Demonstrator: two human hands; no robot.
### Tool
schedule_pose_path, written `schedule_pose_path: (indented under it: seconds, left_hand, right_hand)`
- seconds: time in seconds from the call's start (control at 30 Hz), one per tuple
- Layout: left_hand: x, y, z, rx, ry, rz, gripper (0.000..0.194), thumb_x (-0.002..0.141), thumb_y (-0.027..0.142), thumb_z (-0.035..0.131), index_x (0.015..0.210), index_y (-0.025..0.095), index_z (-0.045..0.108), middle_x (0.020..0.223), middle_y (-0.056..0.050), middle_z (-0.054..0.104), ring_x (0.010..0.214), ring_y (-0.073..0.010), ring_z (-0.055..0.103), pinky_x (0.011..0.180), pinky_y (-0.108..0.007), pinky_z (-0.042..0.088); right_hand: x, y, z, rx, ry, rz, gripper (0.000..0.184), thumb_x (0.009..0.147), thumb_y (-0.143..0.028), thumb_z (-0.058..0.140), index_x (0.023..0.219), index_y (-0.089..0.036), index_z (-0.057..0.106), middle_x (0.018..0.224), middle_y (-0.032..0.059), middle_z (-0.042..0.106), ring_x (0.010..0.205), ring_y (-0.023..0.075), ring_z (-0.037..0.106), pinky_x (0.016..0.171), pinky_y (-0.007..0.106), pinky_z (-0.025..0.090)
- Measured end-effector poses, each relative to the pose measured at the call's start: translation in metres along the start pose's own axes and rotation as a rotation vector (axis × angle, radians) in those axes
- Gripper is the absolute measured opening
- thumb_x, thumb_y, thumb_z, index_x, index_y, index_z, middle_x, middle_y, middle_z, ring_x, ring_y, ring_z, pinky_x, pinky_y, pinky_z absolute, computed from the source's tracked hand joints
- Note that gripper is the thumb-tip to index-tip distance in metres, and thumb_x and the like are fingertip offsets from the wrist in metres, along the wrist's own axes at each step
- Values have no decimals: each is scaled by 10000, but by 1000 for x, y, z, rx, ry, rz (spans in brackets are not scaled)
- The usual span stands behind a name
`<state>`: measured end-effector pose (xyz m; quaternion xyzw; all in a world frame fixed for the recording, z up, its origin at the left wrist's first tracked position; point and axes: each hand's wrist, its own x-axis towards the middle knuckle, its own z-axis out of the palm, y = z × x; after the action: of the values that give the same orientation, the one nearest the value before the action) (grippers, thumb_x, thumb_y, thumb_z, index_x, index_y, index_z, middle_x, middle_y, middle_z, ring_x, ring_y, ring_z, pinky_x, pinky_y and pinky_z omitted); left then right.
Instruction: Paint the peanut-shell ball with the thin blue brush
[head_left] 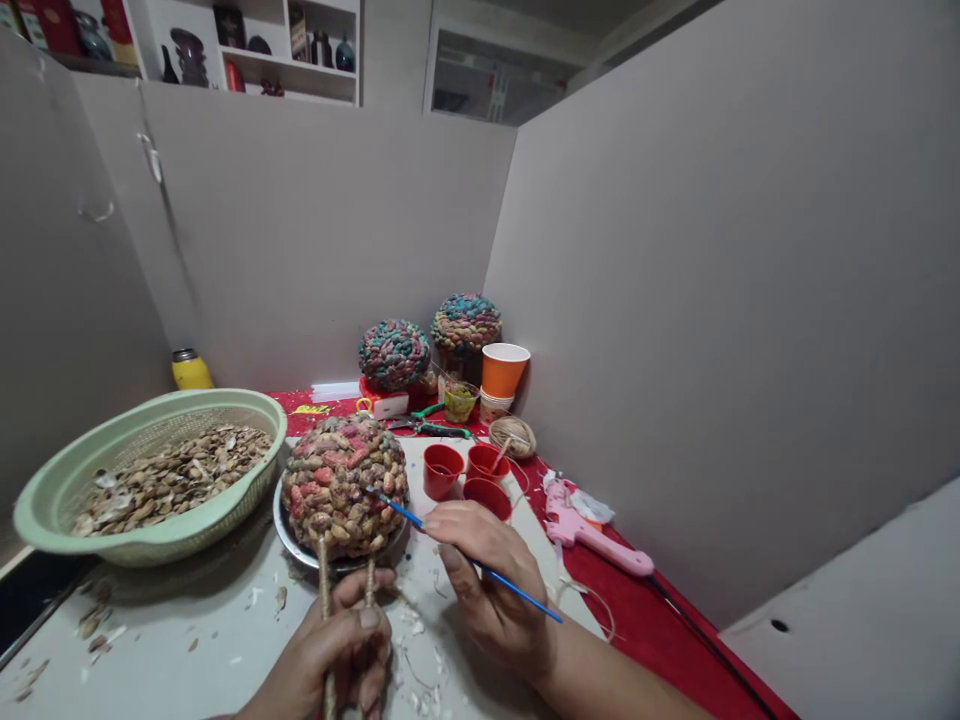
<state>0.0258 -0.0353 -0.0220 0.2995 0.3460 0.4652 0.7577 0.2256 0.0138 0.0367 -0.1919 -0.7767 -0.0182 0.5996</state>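
Note:
A round piece covered in peanut shells [341, 500], partly painted red and dull green, rests in a metal bowl [291, 540]. Two stalks wrapped in twine [325, 580] stick out of it towards me. My left hand [341, 645] is closed around these stalks, just below the shells. Between the fingers of my right hand [491, 580] is a slim blue paintbrush [521, 593], its bristle end touching the shells at the middle of the round piece. Three red cups [442, 472] stand close by on the right, one with a stick in it; what they contain is mostly hidden.
A green basket of nut shells [150, 545] stands left. Behind are two painted shell balls [394, 353], pliers [442, 430], an orange paper cup [504, 372] and a twine ball [513, 437]. A pink glue gun [592, 530] lies right. Grey panels [712, 300] enclose the table.

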Motion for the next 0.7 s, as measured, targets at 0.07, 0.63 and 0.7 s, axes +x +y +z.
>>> schedule_pose_path:
  seconds: [0.07,0.63,0.7]
  left_hand:
    - [2,-1,-2,-3,-2,-11,537,818,373,806,1262,153,599,719,28,665,435,-95,513,448,-249,450]
    - [3,-3,-1,-1,-29,11,515,815,391,804,1224,162,590,696,40,654,440,-92,520,435,-239,487]
    - [3,-3,-2,-1,-16,5,519,811,380,806,1226,156,591,700,38,654,439,-96,526,428,-244,492]
  right_hand:
    - [1,-1,-1,17,-6,-3,216,1008,-98,522,1122,-195,679,886,64,805,841,188,790,791,338,664]
    - [-3,-2,-3,83,-28,-92,272,1022,-116,471,1212,-176,657,920,93,811,865,203,787,817,346,658]
    - [-3,0,-1,52,-23,-75,294,1014,-93,496,1247,-182,652,975,101,819,929,206,794,869,355,656]
